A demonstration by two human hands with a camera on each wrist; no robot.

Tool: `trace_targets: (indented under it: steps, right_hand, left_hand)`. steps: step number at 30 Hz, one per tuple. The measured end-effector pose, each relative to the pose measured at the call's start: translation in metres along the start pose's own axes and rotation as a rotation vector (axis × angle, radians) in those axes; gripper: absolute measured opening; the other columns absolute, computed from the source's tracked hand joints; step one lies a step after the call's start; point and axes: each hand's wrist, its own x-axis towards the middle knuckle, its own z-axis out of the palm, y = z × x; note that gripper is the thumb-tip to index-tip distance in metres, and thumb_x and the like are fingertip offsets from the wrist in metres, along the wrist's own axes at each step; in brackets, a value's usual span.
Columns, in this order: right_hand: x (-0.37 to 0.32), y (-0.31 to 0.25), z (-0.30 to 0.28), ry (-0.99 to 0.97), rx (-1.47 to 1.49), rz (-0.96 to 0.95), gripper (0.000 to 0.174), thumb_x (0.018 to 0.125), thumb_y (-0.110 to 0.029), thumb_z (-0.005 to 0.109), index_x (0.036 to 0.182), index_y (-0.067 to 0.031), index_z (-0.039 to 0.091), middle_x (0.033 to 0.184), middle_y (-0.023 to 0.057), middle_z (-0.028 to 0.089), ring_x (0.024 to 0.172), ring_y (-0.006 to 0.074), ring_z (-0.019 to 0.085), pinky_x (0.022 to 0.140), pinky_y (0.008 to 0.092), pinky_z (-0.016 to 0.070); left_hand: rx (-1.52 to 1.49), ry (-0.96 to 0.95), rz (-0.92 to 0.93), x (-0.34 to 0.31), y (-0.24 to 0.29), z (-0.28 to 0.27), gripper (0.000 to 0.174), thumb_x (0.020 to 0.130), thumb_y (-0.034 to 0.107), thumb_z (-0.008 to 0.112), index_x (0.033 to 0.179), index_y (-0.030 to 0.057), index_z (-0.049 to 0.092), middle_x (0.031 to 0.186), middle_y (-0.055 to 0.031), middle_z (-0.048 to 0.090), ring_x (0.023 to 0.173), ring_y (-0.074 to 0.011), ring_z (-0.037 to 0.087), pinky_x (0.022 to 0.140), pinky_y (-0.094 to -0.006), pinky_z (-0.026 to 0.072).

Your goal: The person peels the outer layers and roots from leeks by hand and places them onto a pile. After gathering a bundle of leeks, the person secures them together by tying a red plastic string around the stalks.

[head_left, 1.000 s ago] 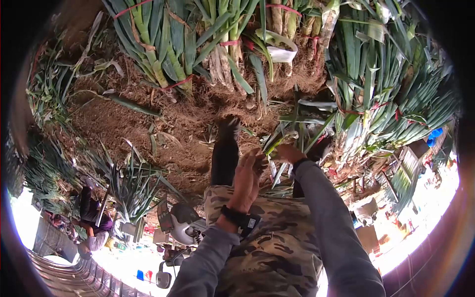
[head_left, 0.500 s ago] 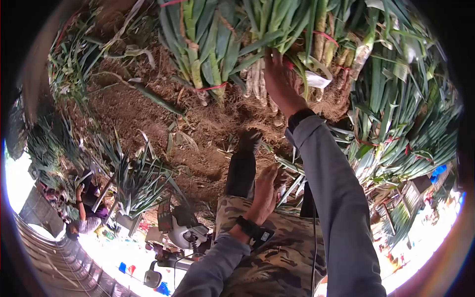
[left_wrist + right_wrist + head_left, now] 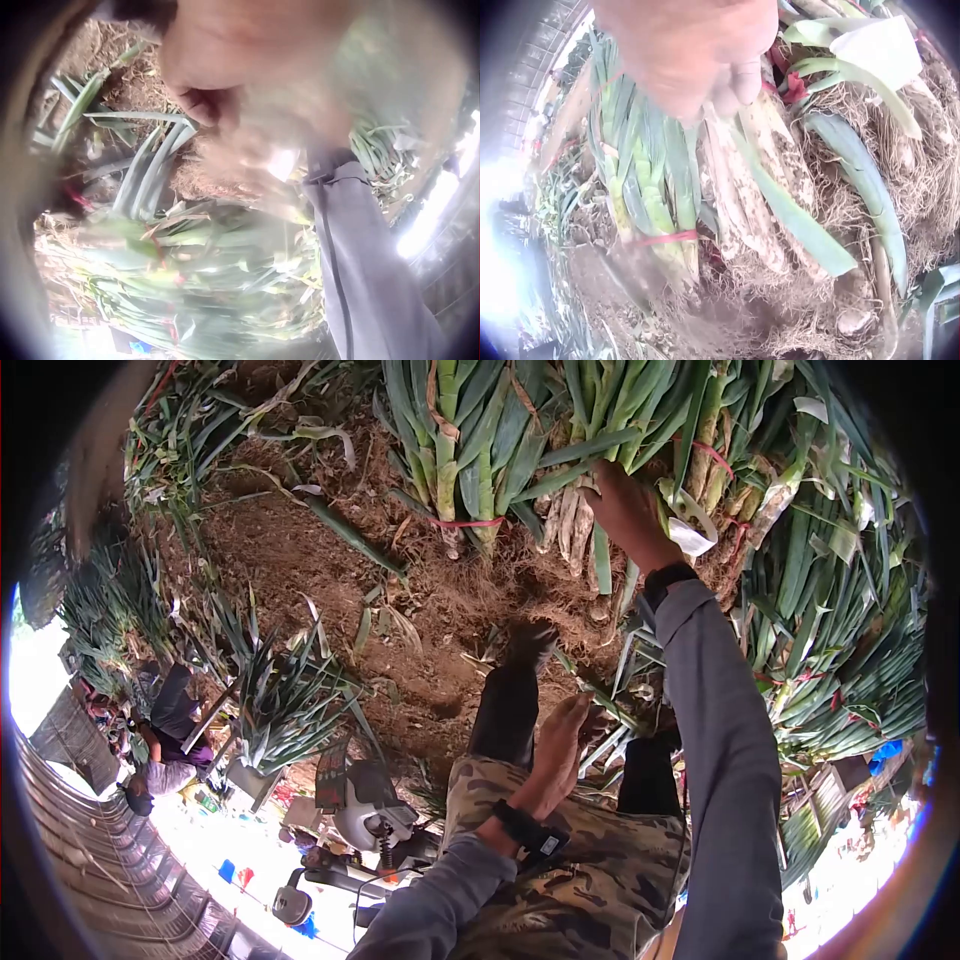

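In the head view my right hand (image 3: 632, 515) reaches forward to a bundle of leeks (image 3: 566, 530) with pale, soil-marked stalks and hairy roots. The right wrist view has that hand (image 3: 705, 60) with fingers curled around the upper stalks (image 3: 739, 187); the palm side is hidden. Just left of it stands another leek bundle (image 3: 470, 450), bound low with a red tie (image 3: 468, 523). My left hand (image 3: 562, 745) hovers above the knee, fingers together and holding nothing visible. It is blurred in the left wrist view.
More leeks (image 3: 810, 560) are heaped on the right, with a white scrap (image 3: 692, 537) near the right hand. Bare soil (image 3: 280, 560) and a loose leaf (image 3: 350, 535) lie left. Behind are a scooter (image 3: 370, 815) and another person (image 3: 170, 740).
My right hand has left the spot beside the left hand near the knees and gone forward onto the leek bundle. The left hand stays low. The head view has shifted left.
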Motion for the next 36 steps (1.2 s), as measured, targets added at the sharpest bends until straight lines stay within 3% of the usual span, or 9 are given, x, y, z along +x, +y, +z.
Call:
trace_targets:
  steps: [5, 8, 13, 19, 23, 26, 30, 34, 36]
  right_hand:
    - [0.004, -0.005, -0.015, -0.095, -0.067, 0.014, 0.045, 0.087, -0.022, 0.074, 0.125, -0.0073, 0.055, 0.103, 0.0183, 0.067, 0.094, 0.0412, 0.066, 0.077, 0.0503, 0.0547]
    - [-0.007, -0.006, -0.017, 0.016, 0.008, -0.002, 0.038, 0.088, -0.020, 0.072, 0.121, -0.0057, 0.058, 0.103, 0.0188, 0.067, 0.092, 0.0418, 0.067, 0.076, 0.0510, 0.0549]
    - [-0.035, -0.065, -0.009, -0.083, 0.007, -0.019, 0.026, 0.095, -0.013, 0.062, 0.120, -0.0066, 0.061, 0.114, 0.0133, 0.066, 0.068, 0.0283, 0.070, 0.058, 0.0393, 0.0585]
    - [-0.025, -0.129, 0.069, -0.213, 0.297, -0.160, 0.048, 0.096, -0.021, 0.065, 0.137, -0.0027, 0.051, 0.129, 0.0194, 0.059, 0.109, 0.0366, 0.065, 0.090, 0.0464, 0.0552]
    - [-0.022, -0.142, 0.147, -0.242, 0.263, -0.057, 0.053, 0.094, -0.039, 0.066, 0.130, -0.0009, 0.056, 0.131, 0.0209, 0.057, 0.106, 0.0409, 0.064, 0.089, 0.0512, 0.0510]
    - [-0.007, -0.156, 0.131, -0.479, 0.273, 0.149, 0.039, 0.093, -0.036, 0.064, 0.113, -0.0022, 0.063, 0.114, 0.0214, 0.063, 0.096, 0.0431, 0.066, 0.081, 0.0541, 0.0519]
    - [0.001, -0.142, 0.104, -0.500, 0.315, 0.186, 0.035, 0.095, -0.038, 0.061, 0.090, -0.0055, 0.071, 0.080, 0.0195, 0.069, 0.082, 0.0389, 0.069, 0.076, 0.0495, 0.0519]
    - [-0.043, -0.141, 0.022, -0.363, 0.403, 0.237, 0.033, 0.097, -0.035, 0.063, 0.083, -0.0053, 0.065, 0.069, 0.0181, 0.063, 0.068, 0.0394, 0.065, 0.063, 0.0516, 0.0479]
    - [-0.073, -0.124, -0.002, -0.177, 0.313, 0.105, 0.034, 0.097, -0.036, 0.065, 0.081, -0.0054, 0.062, 0.072, 0.0179, 0.062, 0.069, 0.0402, 0.064, 0.061, 0.0529, 0.0456]
  left_hand:
    - [0.027, -0.007, 0.052, 0.003, -0.007, 0.000, 0.040, 0.105, 0.029, 0.058, 0.134, 0.0017, 0.055, 0.115, -0.0069, 0.066, 0.101, -0.0153, 0.064, 0.092, -0.0327, 0.0505]
    - [0.025, -0.045, 0.055, 0.005, -0.015, 0.003, 0.041, 0.105, 0.028, 0.058, 0.135, 0.0008, 0.054, 0.114, -0.0070, 0.066, 0.100, -0.0151, 0.064, 0.092, -0.0329, 0.0503]
    - [0.073, 0.030, 0.063, -0.001, -0.016, 0.010, 0.040, 0.105, 0.027, 0.058, 0.134, -0.0002, 0.055, 0.113, -0.0071, 0.065, 0.099, -0.0153, 0.065, 0.090, -0.0310, 0.0509]
    - [-0.019, 0.215, 0.208, 0.000, 0.006, -0.006, 0.050, 0.104, 0.027, 0.060, 0.142, -0.0028, 0.046, 0.117, -0.0095, 0.060, 0.105, -0.0157, 0.060, 0.096, -0.0307, 0.0467]
    - [-0.035, 0.357, 0.269, 0.000, 0.017, -0.019, 0.055, 0.104, 0.026, 0.058, 0.148, 0.0002, 0.039, 0.122, -0.0105, 0.057, 0.113, -0.0153, 0.053, 0.100, -0.0295, 0.0414]
    - [-0.053, 0.383, 0.305, -0.004, 0.022, -0.018, 0.057, 0.104, 0.028, 0.058, 0.150, 0.0019, 0.037, 0.123, -0.0114, 0.057, 0.112, -0.0171, 0.053, 0.101, -0.0304, 0.0410]
    - [0.034, 0.401, 0.327, -0.002, 0.024, -0.019, 0.058, 0.105, 0.031, 0.055, 0.153, 0.0059, 0.033, 0.134, -0.0155, 0.053, 0.125, -0.0224, 0.052, 0.110, -0.0380, 0.0370]
    - [0.001, 0.490, 0.518, 0.004, 0.024, -0.016, 0.057, 0.105, 0.030, 0.056, 0.152, 0.0049, 0.035, 0.136, -0.0133, 0.052, 0.127, -0.0215, 0.050, 0.110, -0.0366, 0.0369]
    - [0.049, 0.528, 0.524, 0.014, 0.021, -0.029, 0.053, 0.106, 0.029, 0.052, 0.151, 0.0057, 0.036, 0.137, -0.0105, 0.051, 0.121, -0.0203, 0.050, 0.104, -0.0349, 0.0388]
